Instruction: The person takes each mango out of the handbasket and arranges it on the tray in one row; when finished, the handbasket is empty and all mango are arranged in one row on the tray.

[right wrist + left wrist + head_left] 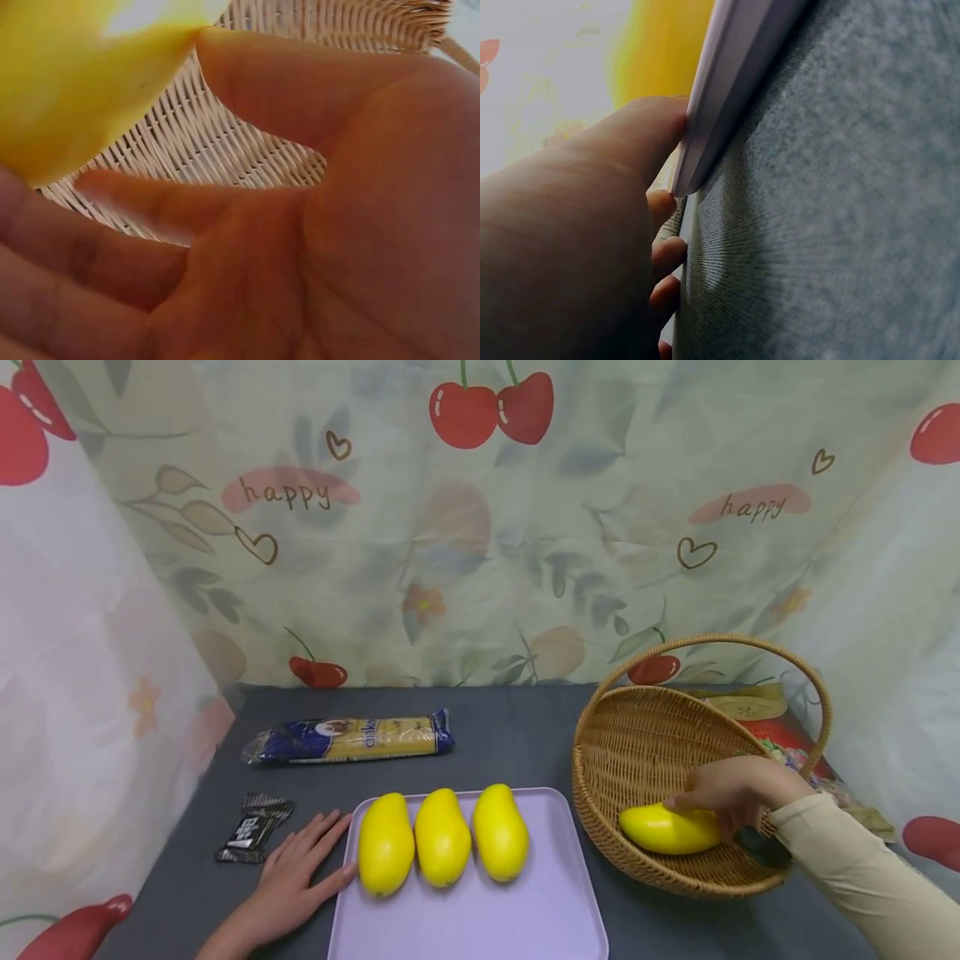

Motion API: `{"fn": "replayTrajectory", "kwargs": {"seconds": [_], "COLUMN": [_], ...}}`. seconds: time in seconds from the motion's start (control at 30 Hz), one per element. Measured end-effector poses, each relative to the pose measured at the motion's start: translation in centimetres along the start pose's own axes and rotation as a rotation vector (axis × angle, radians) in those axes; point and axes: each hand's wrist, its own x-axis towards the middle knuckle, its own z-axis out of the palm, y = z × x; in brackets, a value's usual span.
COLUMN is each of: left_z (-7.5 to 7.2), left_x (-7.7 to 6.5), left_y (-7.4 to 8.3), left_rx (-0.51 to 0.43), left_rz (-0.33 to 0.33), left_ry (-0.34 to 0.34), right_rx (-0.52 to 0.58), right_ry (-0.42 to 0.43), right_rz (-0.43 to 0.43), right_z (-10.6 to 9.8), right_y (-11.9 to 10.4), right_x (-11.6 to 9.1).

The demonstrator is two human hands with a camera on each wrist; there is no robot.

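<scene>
Inside the wicker basket (637,735), a yellow mango (660,828) lies on its side. My right hand (738,789) reaches over the rim and holds it; in the right wrist view the thumb (262,79) presses one side of the fruit while the fingers come round from the other. On the lilac tray (480,927), a row of 3 mangoes (443,837) stands along the far edge. My left hand (296,872) rests on the dark tabletop, fingers extended, its thumb at the tray's left edge beside the leftmost mango.
A pasta packet (352,739) lies behind the tray. Left of the left hand is a small black wrapped snack (255,828). The basket's tall handle (705,639) arches over its opening, and a red and tan bag (780,727) lies behind it. Printed curtains enclose the table.
</scene>
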Motion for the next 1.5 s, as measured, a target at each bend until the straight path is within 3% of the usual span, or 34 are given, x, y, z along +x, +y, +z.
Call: {"fn": "replayTrajectory", "kwargs": {"seconds": [0.13,0.37,0.53,1.07,1.5], "left_z": [0.0,0.0,0.1,0.1,0.2], "left_x": [0.0,0.0,0.1,0.1,0.1], "left_y": [0.1,-0.1,-0.1,0.0,-0.2], "left_rx": [-0.005,0.005,0.009,0.004,0.003], "left_rz": [-0.006,-0.017,-0.020,-0.016,-0.009], "left_ry": [-0.004,-0.011,-0.014,-0.010,-0.005], "right_rx": [0.002,-0.099,-0.132,-0.153,-0.116], "right_ry": [0.037,0.175,0.192,0.169,0.132], "right_rz": [-0.019,-0.182,-0.252,-0.186,-0.199], "right_z": [0.1,0.3,0.6,1.0,1.3], "right_y": [-0.1,-0.5,-0.5,-0.6,-0.4], "right_x": [0.4,1.4,1.7,1.4,1.8]}}
